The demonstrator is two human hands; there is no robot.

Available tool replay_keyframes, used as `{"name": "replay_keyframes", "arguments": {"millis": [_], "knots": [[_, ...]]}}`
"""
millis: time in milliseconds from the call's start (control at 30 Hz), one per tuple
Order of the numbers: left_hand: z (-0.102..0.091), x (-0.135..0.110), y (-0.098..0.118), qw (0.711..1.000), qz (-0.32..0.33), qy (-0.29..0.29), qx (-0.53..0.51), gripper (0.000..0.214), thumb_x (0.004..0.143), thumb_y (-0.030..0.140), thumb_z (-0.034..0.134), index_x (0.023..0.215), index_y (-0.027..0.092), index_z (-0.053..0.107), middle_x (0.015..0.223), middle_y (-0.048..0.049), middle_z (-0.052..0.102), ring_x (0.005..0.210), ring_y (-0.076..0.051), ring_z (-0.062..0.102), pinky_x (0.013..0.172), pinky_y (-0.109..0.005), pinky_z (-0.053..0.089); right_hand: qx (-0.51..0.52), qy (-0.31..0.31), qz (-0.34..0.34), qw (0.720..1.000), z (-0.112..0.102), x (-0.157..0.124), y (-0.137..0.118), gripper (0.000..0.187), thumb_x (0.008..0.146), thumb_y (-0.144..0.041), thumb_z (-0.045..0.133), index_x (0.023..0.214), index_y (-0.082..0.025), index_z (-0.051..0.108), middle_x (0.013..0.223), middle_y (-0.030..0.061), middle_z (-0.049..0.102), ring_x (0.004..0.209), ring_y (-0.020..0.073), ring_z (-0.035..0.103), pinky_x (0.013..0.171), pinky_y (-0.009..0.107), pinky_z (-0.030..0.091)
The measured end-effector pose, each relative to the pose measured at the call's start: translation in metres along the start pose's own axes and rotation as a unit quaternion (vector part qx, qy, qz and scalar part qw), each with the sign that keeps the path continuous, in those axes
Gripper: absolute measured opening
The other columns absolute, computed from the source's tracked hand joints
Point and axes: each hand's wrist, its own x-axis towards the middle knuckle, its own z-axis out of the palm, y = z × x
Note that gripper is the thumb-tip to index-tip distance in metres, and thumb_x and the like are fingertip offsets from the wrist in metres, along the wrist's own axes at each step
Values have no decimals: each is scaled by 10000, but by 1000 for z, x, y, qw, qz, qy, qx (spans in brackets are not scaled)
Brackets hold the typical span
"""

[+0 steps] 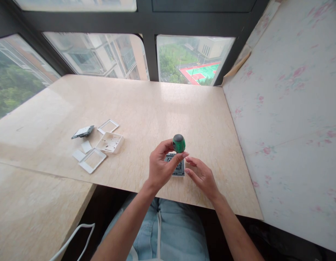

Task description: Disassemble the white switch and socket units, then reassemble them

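Observation:
My left hand grips a screwdriver by its green and dark grey handle, which stands upright. Its shaft and tip are hidden from me. Below it a grey wall socket or switch module with a white edge lies on the counter, partly covered by my left hand. To the right of that module is my right hand, thumb and fingers apart and nothing visible between them. Its fingertips come close to the module's right side; whether they touch it I cannot tell.
Left on the stone counter lie a white back box, two white frames, small white cover plates and another grey-backed module. Windows bound the far side, a papered wall the right. A white cable hangs at lower left.

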Motion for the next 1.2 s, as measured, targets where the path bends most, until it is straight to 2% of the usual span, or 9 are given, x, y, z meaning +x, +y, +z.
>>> {"name": "replay_keyframes", "arguments": {"millis": [167,367,533,600,733,867,967,1100,1200], "knots": [[-1,0,1,1000,10,-14,21,307,786,256,825,1048,167,692,925,-55,740,865,-181,714,824,-313,594,-6,-1,0,1000,0,0,0,351,927,-339,676,1261,-248,620,1202,102,713,1095,253,697,940,426,585],[-7,-2,3,995,49,-75,53,270,879,242,735,1133,184,665,980,-63,745,892,-183,717,839,-315,586,-12,0,5,1000,0,-1,1,315,937,-342,660,1237,-252,628,1187,94,722,1084,248,703,949,426,581],[-11,0,7,983,57,-170,-22,474,974,261,604,1424,246,459,1189,-97,701,1089,-219,697,921,-362,582,-4,0,16,1000,1,-1,0,316,948,-347,639,1250,-256,619,1204,94,719,1070,241,713,942,422,587],[-10,3,8,979,47,-193,-51,516,981,286,594,1461,261,405,1245,-106,671,1142,-234,675,960,-389,569,-2,0,17,1000,1,-1,-1,313,952,-349,632,1250,-254,617,1193,94,723,1066,241,714,938,421,589],[-5,9,6,977,30,-195,-85,473,955,330,636,1378,227,451,1241,-118,665,1115,-236,680,954,-398,560,-4,1,21,1000,1,0,-3,299,956,-355,621,1234,-246,619,1162,95,732,1050,245,719,928,425,592],[2,13,7,982,10,-161,-97,389,890,300,730,1156,225,456,1029,-57,727,972,-205,726,845,-349,577,-9,1,21,1000,0,0,-4,281,963,-360,609,1216,-239,621,1145,94,733,1036,243,722,919,417,594],[3,16,13,981,-6,-176,-82,330,894,272,714,1078,227,444,971,-47,734,956,-209,729,845,-356,561,-24,-4,4,1000,0,-1,-3,312,957,-371,616,1242,-244,604,1163,100,720,1050,253,712,923,429,591],[-2,22,20,970,-11,-231,-74,227,925,300,607,1114,212,516,1082,-94,711,1043,-238,689,897,-394,521,-81,-46,-53,994,1,-1,-3,512,918,-420,668,1380,-254,521,1331,143,634,1243,315,610,1035,524,522],[-2,26,21,959,-50,-246,-129,235,891,332,561,1086,200,553,1019,-85,687,969,-231,661,846,-383,508,-126,-68,-86,986,1,0,-3,648,897,-455,688,1466,-265,445,1424,161,560,1343,341,526,1090,563,472]]}}
